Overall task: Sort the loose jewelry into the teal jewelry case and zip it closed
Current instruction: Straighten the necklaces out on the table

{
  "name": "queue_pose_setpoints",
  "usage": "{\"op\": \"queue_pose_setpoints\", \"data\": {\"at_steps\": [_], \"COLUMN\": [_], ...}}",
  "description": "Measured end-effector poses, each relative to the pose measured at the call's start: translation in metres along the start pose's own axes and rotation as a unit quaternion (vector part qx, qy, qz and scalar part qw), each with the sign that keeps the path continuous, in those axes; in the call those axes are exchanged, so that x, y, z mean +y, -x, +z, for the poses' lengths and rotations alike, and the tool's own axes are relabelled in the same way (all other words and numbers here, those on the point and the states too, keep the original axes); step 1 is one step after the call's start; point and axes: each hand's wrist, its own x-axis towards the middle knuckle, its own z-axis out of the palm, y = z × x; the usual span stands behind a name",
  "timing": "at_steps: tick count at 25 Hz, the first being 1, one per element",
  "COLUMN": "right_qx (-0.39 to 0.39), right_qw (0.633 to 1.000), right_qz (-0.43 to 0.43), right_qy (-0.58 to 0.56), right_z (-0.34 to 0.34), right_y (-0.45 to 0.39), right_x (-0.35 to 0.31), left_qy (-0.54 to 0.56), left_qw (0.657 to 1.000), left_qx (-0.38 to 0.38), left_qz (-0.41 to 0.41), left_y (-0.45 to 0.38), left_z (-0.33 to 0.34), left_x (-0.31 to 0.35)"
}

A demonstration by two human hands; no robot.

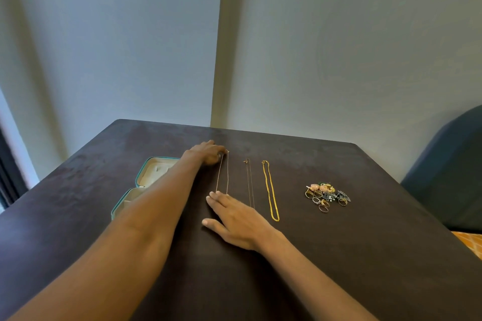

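Observation:
The teal jewelry case (142, 177) lies open on the left of the dark table (339, 255), showing its cream lining; my left forearm hides part of it. My left hand (207, 152) reaches past the case, fingers pinched at the far end of a thin chain necklace (222, 172) laid out straight. My right hand (234, 219) rests flat, fingertips at that chain's near end. To the right lie a second thin chain (249, 182) and a thicker gold chain (270, 190). Further right sits a pile of rings and earrings (326, 195).
Pale walls rise behind the table's far edge. A dark blue upholstered seat (448, 164) stands at the right, with an orange patterned surface (469, 241) below it. A dark window frame edges the far left.

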Motion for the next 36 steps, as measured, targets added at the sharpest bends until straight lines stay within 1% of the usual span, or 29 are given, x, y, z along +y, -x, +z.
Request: {"op": "queue_pose_setpoints", "data": {"at_steps": [6, 11, 16, 19, 27, 32, 34, 36], "right_qx": [0.000, 0.036, -0.010, -0.011, -0.004, 0.017, 0.027, 0.020], "right_qw": [1.000, 0.999, 1.000, 0.999, 0.999, 0.999, 0.999, 0.999], "right_qz": [0.007, -0.006, -0.024, -0.033, -0.033, -0.034, -0.037, -0.030], "right_qy": [-0.008, -0.012, -0.015, -0.012, -0.028, -0.025, -0.013, -0.014], "right_z": [0.003, 0.007, 0.007, 0.009, 0.011, 0.012, 0.011, 0.010], "right_y": [0.019, 0.021, 0.020, 0.023, 0.029, 0.038, 0.038, 0.036], "right_x": [-0.010, -0.009, -0.006, -0.007, -0.010, -0.014, -0.015, -0.015], "left_qy": [-0.033, -0.047, -0.097, -0.115, -0.098, -0.096, -0.078, -0.042], "left_qw": [0.999, 0.999, 0.995, 0.993, 0.995, 0.995, 0.996, 0.999], "left_qx": [0.015, 0.003, 0.026, 0.035, 0.011, 0.027, 0.035, 0.032], "left_qz": [0.004, 0.001, -0.010, -0.021, -0.015, -0.006, -0.006, -0.008], "left_y": [0.013, 0.015, 0.017, 0.017, 0.013, 0.026, 0.029, 0.030], "left_z": [0.002, 0.001, -0.002, -0.004, -0.003, 0.005, 0.005, 0.004], "left_x": [0.013, 0.011, 0.021, 0.024, 0.015, 0.018, 0.020, 0.020]}}
